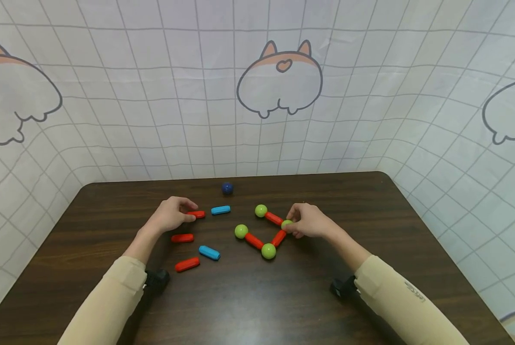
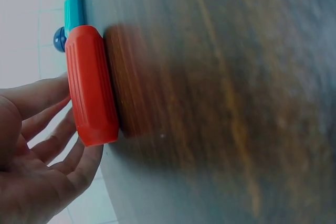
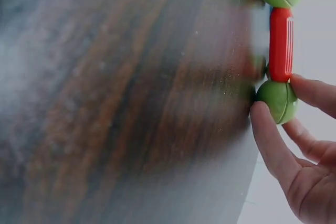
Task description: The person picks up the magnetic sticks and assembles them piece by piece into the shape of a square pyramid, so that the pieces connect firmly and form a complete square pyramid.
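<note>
Green plastic ball [image 1: 287, 225], meeting two red ridged plastic rods [image 1: 274, 218] at right on the dark bench [image 1: 369, 206], is pinched by the fingers of the right hand [image 1: 311, 220]; at left, another red rod [image 1: 199, 214] is clamped in the left hand [image 1: 171, 214].

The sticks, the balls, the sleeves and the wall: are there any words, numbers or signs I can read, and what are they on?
Right sleeve: small dark print, too small and blurred to read.
Red sticks, blue sticks, green balls and dark blue ball: no writing that I can see.
Wall cloth: drawings and grid lines, no letters or numbers to see.
</note>
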